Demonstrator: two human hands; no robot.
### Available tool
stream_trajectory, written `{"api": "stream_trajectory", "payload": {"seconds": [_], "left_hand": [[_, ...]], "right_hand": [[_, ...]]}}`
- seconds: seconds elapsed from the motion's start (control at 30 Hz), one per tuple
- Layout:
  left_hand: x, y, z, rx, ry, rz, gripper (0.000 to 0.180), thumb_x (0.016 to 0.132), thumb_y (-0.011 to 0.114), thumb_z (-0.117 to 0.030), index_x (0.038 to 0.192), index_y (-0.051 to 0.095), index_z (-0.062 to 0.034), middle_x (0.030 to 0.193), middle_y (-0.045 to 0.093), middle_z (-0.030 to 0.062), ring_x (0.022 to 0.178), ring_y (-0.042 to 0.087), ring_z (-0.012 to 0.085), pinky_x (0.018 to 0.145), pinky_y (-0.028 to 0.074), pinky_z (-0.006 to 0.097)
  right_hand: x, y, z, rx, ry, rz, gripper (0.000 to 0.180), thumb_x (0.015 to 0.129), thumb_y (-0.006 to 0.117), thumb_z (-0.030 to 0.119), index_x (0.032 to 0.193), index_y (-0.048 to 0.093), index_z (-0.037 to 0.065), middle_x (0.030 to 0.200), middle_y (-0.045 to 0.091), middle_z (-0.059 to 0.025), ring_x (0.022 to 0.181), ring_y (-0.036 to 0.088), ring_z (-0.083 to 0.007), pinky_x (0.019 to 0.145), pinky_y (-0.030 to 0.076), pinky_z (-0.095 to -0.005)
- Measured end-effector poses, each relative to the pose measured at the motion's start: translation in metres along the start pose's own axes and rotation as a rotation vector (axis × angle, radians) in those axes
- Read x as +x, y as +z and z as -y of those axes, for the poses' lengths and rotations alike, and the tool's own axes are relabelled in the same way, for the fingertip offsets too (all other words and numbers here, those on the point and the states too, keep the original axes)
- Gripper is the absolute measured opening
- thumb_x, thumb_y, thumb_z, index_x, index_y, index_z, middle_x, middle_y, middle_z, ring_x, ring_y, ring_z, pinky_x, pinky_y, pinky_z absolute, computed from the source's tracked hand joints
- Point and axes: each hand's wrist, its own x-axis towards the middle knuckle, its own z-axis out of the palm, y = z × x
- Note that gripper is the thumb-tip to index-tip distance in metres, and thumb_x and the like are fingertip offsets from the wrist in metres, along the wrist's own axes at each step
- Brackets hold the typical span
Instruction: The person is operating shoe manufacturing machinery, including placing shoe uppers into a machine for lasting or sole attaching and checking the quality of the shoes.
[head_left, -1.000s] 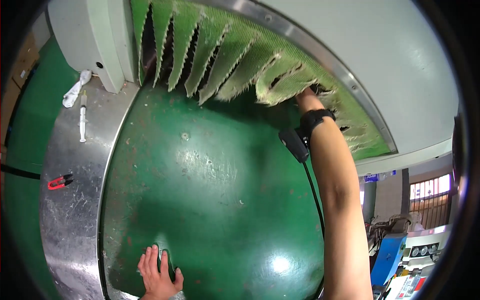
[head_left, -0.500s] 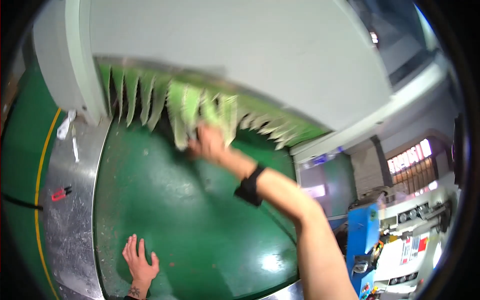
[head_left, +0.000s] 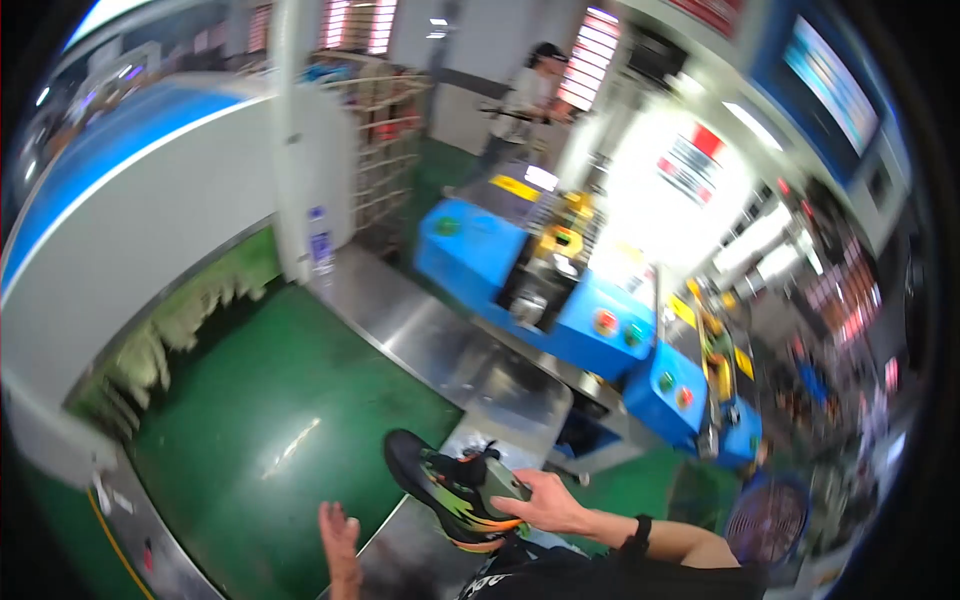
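At the lower middle, a black shoe (head_left: 437, 487) with orange and green markings hangs sole to the left. A grey-green shape like a shoe last (head_left: 503, 487) sticks out of its opening. My right hand (head_left: 548, 503) closes round that part, with a dark band on the wrist. Apart from the shoe on its left, my left hand (head_left: 340, 535) is open and empty, over the near edge of the green conveyor belt (head_left: 255, 400). The toe of the shoe is close to the belt's right edge.
A grey machine housing with a strip curtain (head_left: 150, 355) spans the belt's far end. A metal ledge (head_left: 400, 330) with a bottle (head_left: 319, 240) borders it. Blue machines (head_left: 475, 255) with buttons stand right, a fan (head_left: 768, 520) lower right. Another person (head_left: 525, 100) stands behind.
The view has swung right. My right hand has drawn back from the strip curtain and now holds the shoe beside the belt. The left hand stays low, still open.
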Motion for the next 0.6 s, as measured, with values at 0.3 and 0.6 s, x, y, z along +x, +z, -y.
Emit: {"api": "stream_trajectory", "payload": {"seconds": [0.3, 0.6], "left_hand": [[-0.082, 0.244, -0.081, -0.353, -0.12, 0.758, 0.085, 0.088, 0.059, -0.042, 0.151, 0.017, -0.0031, 0.134, 0.052, 0.0168, 0.119, 0.055, 0.0349, 0.103, 0.045, 0.051], [-0.203, 0.444, 0.028, 0.062, -0.098, 0.842, 0.07, 0.081, 0.073, -0.034, 0.133, 0.042, 0.0021, 0.122, 0.057, 0.014, 0.109, 0.06, 0.0274, 0.096, 0.049, 0.04]], "right_hand": [[-0.081, -0.057, -0.048, 0.527, -0.417, -0.067, 0.077, 0.085, 0.071, 0.026, 0.144, 0.028, 0.0, 0.12, 0.057, -0.0192, 0.11, 0.058, -0.0293, 0.097, 0.045, -0.0366], [-0.167, -0.216, -0.245, 1.046, -0.149, 0.037, 0.067, 0.082, 0.075, 0.02, 0.136, 0.042, -0.002, 0.128, 0.057, -0.0094, 0.113, 0.052, -0.0154, 0.101, 0.041, -0.0324]]}}
